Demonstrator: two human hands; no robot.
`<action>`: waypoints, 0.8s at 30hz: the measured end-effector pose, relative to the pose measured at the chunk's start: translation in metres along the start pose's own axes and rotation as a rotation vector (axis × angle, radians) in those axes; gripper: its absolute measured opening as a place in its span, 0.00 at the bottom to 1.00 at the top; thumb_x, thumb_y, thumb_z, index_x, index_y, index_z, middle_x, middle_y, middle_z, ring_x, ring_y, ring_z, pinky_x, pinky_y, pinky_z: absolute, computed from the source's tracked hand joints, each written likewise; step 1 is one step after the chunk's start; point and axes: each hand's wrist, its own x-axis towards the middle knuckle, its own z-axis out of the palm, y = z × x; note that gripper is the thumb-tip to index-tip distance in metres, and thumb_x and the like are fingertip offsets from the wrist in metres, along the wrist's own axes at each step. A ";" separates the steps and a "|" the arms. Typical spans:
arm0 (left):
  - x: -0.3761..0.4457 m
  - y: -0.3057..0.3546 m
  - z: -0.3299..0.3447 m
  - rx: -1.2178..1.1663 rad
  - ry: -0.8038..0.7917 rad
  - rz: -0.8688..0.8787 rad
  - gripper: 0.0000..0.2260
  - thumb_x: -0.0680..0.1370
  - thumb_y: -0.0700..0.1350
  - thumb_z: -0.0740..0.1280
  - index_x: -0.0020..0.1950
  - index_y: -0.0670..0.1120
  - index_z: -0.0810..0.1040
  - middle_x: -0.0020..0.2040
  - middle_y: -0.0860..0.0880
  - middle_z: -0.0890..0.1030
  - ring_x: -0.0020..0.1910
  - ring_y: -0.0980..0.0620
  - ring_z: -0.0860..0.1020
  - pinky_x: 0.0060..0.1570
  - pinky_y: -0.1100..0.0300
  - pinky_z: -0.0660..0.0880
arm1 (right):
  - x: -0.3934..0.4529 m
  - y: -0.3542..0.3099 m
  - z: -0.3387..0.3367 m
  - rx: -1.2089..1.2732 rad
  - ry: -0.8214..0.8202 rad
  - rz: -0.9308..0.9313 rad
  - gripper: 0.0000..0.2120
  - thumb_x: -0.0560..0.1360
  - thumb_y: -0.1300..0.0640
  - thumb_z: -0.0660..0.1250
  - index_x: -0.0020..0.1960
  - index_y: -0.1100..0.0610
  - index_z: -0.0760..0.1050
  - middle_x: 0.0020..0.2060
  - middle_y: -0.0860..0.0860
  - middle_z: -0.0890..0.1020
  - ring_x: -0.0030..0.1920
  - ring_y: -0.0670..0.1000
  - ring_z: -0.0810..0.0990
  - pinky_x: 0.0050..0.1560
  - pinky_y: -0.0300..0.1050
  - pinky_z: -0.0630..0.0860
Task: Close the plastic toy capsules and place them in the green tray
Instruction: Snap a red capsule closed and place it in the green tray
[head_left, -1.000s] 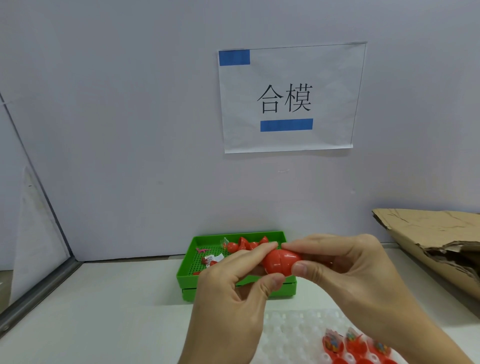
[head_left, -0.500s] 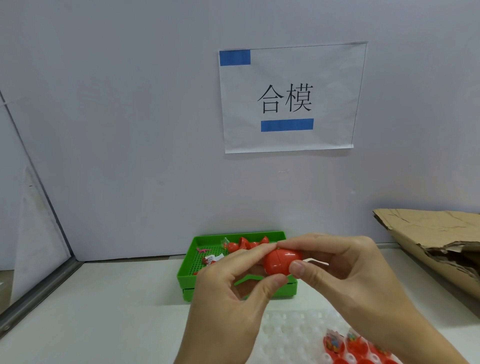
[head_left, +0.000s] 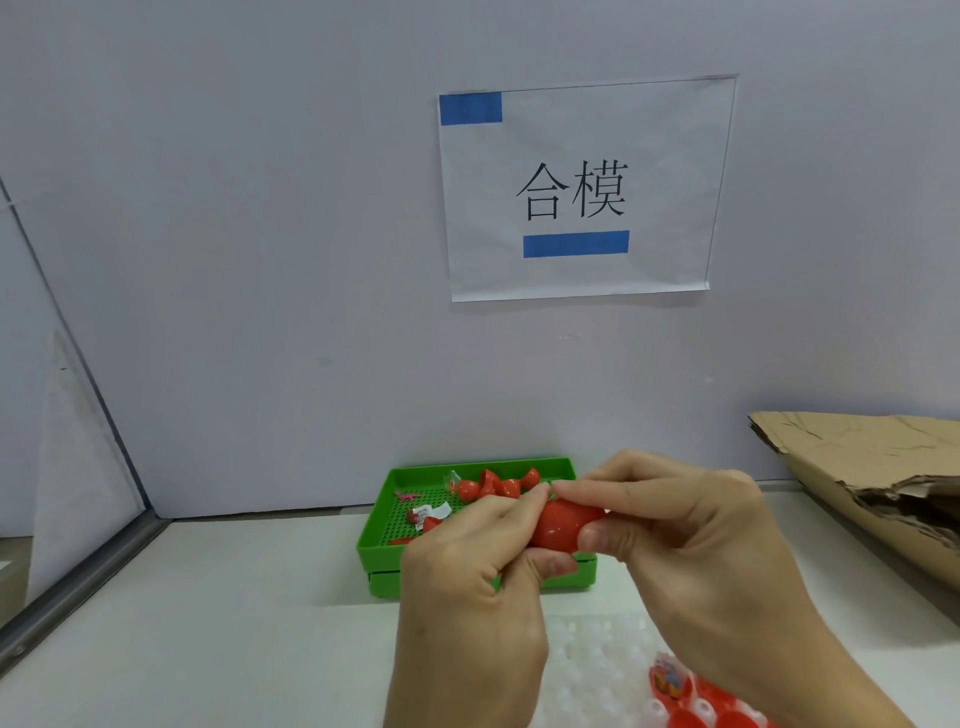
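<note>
While the white slip that was poking out a moment ago is now tucked away, left hand (head_left: 467, 566) and right hand (head_left: 691, 540) are both pinching the red capsule (head_left: 563, 526), seemingly closed, above the green tray (head_left: 384, 512), nearly ready for dropping in.

Glossy red plastic capsule (head_left: 563, 525); perforated green plastic tray (head_left: 400, 519); torn matt cardboard (head_left: 857, 467).

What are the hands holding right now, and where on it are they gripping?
A red capsule, pinched between both hands: the left hand grips its left end, the right hand its right end.
</note>
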 end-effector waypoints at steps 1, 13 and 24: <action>0.000 0.001 0.000 0.000 0.004 -0.001 0.16 0.67 0.38 0.72 0.55 0.44 0.85 0.45 0.58 0.84 0.44 0.61 0.82 0.45 0.64 0.80 | 0.000 0.000 0.000 0.021 -0.001 0.010 0.21 0.68 0.76 0.73 0.45 0.49 0.87 0.39 0.45 0.85 0.43 0.46 0.85 0.43 0.35 0.79; 0.007 0.014 -0.003 -0.592 -0.039 -0.345 0.13 0.68 0.42 0.77 0.51 0.50 0.86 0.46 0.48 0.87 0.48 0.50 0.85 0.48 0.65 0.79 | 0.005 -0.005 -0.016 0.328 -0.046 0.154 0.16 0.61 0.62 0.75 0.49 0.58 0.84 0.44 0.54 0.88 0.46 0.52 0.87 0.45 0.35 0.81; 0.007 0.008 -0.003 -0.643 -0.046 -0.344 0.19 0.61 0.50 0.77 0.52 0.56 0.86 0.47 0.46 0.87 0.48 0.49 0.85 0.51 0.60 0.79 | 0.005 -0.008 -0.014 0.236 -0.042 0.139 0.13 0.63 0.54 0.75 0.48 0.47 0.86 0.44 0.53 0.87 0.44 0.55 0.86 0.43 0.41 0.82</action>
